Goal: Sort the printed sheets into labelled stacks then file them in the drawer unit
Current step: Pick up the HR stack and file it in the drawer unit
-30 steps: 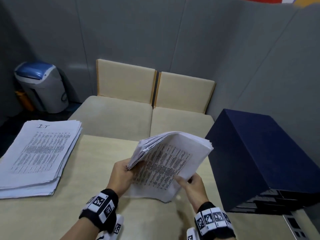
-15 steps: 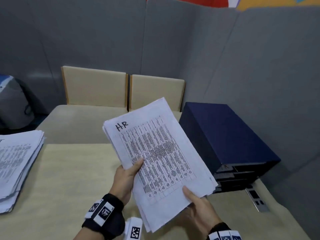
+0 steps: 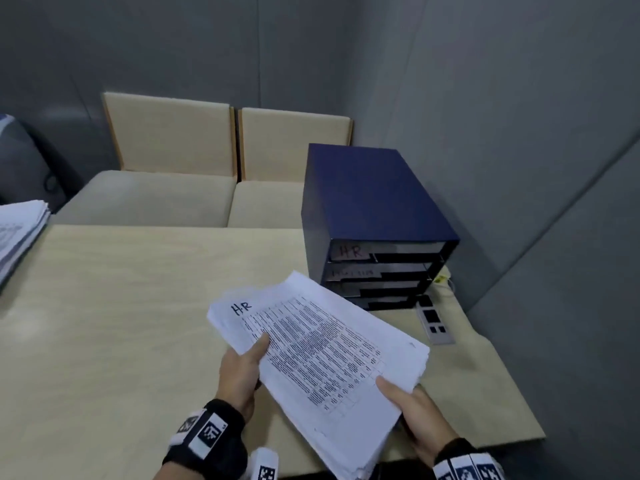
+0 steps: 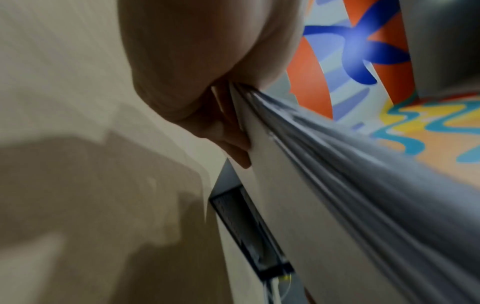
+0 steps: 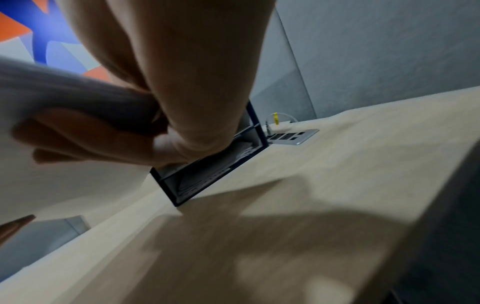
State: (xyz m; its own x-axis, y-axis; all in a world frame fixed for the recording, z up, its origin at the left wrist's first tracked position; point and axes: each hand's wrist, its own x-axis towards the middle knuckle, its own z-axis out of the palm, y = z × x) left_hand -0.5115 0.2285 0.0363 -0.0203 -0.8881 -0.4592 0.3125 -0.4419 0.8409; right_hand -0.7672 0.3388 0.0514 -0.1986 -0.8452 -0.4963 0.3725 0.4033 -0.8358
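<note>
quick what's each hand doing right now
Left hand: grips the HR stack at its left edge.
Right hand: grips the same stack's near corner.

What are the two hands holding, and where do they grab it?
Both hold the HR paper stack. The left hand grips its left edge, and the right hand grips its near right corner.

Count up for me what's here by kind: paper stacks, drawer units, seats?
Paper stacks: 2, the HR stack held in both hands and another stack at the table's left edge
Drawer units: 1, dark blue
Cushioned seats: 2
Total: 5
</note>
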